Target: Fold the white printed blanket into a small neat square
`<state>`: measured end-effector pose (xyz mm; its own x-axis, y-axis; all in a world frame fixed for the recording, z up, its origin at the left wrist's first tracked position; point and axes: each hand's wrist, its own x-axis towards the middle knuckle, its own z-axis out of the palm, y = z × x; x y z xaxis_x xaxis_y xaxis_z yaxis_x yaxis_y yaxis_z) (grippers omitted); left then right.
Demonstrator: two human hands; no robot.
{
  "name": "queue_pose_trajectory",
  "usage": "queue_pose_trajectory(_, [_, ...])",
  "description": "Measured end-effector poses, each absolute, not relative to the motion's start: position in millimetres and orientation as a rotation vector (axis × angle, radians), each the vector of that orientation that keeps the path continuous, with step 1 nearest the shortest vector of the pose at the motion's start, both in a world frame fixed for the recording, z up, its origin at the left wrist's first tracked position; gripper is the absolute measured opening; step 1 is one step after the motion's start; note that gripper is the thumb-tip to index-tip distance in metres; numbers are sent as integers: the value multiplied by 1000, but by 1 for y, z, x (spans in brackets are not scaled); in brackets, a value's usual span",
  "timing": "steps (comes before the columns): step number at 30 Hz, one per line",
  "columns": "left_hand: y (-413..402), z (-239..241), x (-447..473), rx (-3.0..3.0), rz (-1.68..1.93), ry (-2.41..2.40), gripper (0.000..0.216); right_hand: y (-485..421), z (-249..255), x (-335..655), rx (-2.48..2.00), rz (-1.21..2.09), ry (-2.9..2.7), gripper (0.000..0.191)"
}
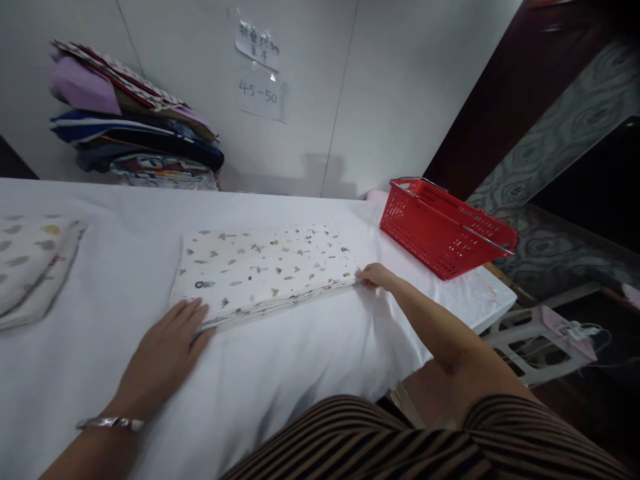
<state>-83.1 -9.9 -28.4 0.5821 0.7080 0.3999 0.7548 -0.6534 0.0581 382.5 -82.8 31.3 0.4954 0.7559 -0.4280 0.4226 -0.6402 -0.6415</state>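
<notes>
A white cloth [270, 267] with small grey and yellow prints lies folded in several layers on the white-covered table. At its near left corner rests my left hand [173, 343], fingers stretched out over the fabric and the thumb along the folded edge. My right hand [376, 275] pinches the near right corner, with the fingertips closed on the layers. The underside of the cloth is hidden.
Another folded printed cloth [35, 267] lies at the far left. A stack of folded fabrics [135, 127] stands against the wall, and a red plastic basket [445, 230] at the back right. Beyond the table's right edge is a stool [555, 333].
</notes>
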Motion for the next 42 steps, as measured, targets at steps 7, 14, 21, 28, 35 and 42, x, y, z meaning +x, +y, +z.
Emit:
queue_pose_trajectory(7, [-11, -25, -81, -2691, -602, -1287, 56, -70, 36, 386, -2289, 1008, -988, 30])
queue_pose_trajectory(14, [-12, -27, -82, -2674, -584, -1292, 54, -64, 30, 385, -2298, 877, -1044, 29])
queue_pose_trajectory(21, [-13, -25, -81, -2677, -512, -1273, 55, -68, 22, 386, -2479, 795, -1106, 32])
queue_pose_trajectory(28, [-16, -24, -81, -2686, -565, -1298, 53, -68, 29, 387, -2585, 667, -1221, 36])
queue_pose_trajectory(35, [-22, -22, -86, -2591, -610, -1427, 51, -74, 26, 372, -2432, 718, -1206, 23])
queue_pose_trajectory(42, [-25, -15, -92, -2630, -465, -1507, 46, -90, 33, 385, -2036, 932, -933, 25])
